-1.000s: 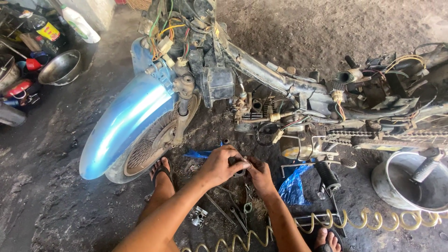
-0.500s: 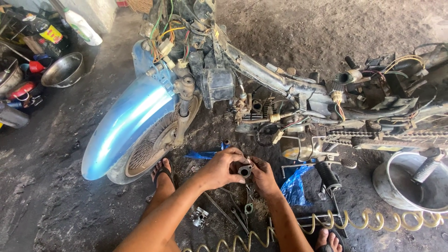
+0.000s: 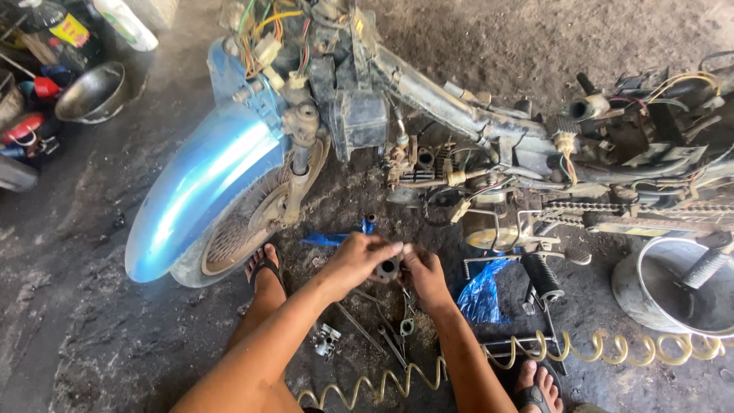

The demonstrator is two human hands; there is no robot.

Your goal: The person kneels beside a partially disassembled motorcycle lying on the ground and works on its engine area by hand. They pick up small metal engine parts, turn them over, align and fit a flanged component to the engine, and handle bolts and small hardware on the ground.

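Small dark metal part point(image 3: 388, 269): short, tube-like, with a round bore facing the camera; lower centre of the frame, held above the dirt floor point(image 3: 92, 329) between both hands.

Left hand point(image 3: 359, 258): fingers curled and closed on the left side of the part, forearm entering from the bottom edge.

Right hand point(image 3: 425, 275): fingers closed on the right side of the same part, fingertips meeting those of the left hand at its top.

Stripped motorcycle point(image 3: 459, 130): fills the upper half of the frame, bodywork off, frame tube, wiring and chain exposed.

Blue front mudguard point(image 3: 200, 187): left of centre, over the front wheel point(image 3: 237, 237).

Sandalled foot point(image 3: 265, 269): just beside the front wheel, left of the hands. Second sandalled foot point(image 3: 535, 386): bottom edge, right of centre.

Blue plastic bag point(image 3: 482, 294): on the floor just right of the right hand.

Blue scrap point(image 3: 336, 237): on the floor above the left hand.

Yellow coiled hose point(image 3: 581, 352): runs along the lower frame from below the forearms out to the right.

Loose tools and small metal pieces point(image 3: 382, 333): on the floor directly beneath the hands; kinds hard to tell.

Black footpeg point(image 3: 541, 275): right of the bag.

Round metal pan point(image 3: 673, 287): right edge, with a dark handle-like part resting in it.

Metal bowl point(image 3: 93, 93): upper left of the frame, among bottles and cans point(image 3: 46, 46).
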